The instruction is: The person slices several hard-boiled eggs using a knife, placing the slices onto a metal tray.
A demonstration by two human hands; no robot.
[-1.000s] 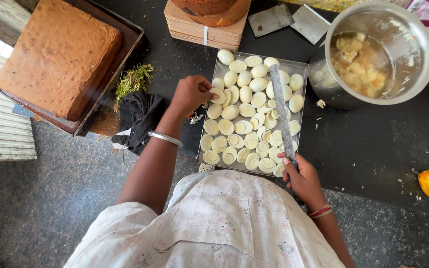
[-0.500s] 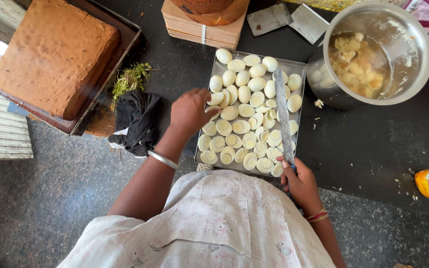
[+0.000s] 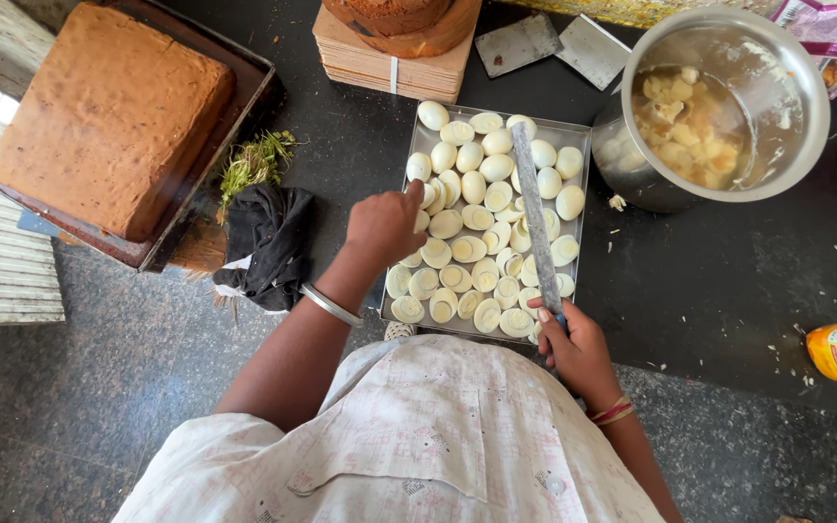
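Both hands are at the tray of halved boiled eggs [image 3: 481, 232]. Left hand [image 3: 385, 225] hangs over the tray's left side, fingers curled down among the egg halves; whether it has hold of one cannot be told. Right hand [image 3: 573, 351] is closed around the handle end of a long knife [image 3: 535, 218] at the tray's near right corner.

Knife lies over the eggs, long axis running from the near edge to the far edge, tip pointing away from the person and leaning slightly left.

Judgement: good practice is to keep the blade flat and steady while the left hand sorts the halves, fingers clear of the edge.

Steel tray [image 3: 578, 131] sits on a dark stone surface [image 3: 719, 281]. Just beside it on the right is a steel pot [image 3: 787, 58] holding pale pieces; on the left, a black cloth [image 3: 263, 242] and a brown slab cake [image 3: 99, 116] in its pan.
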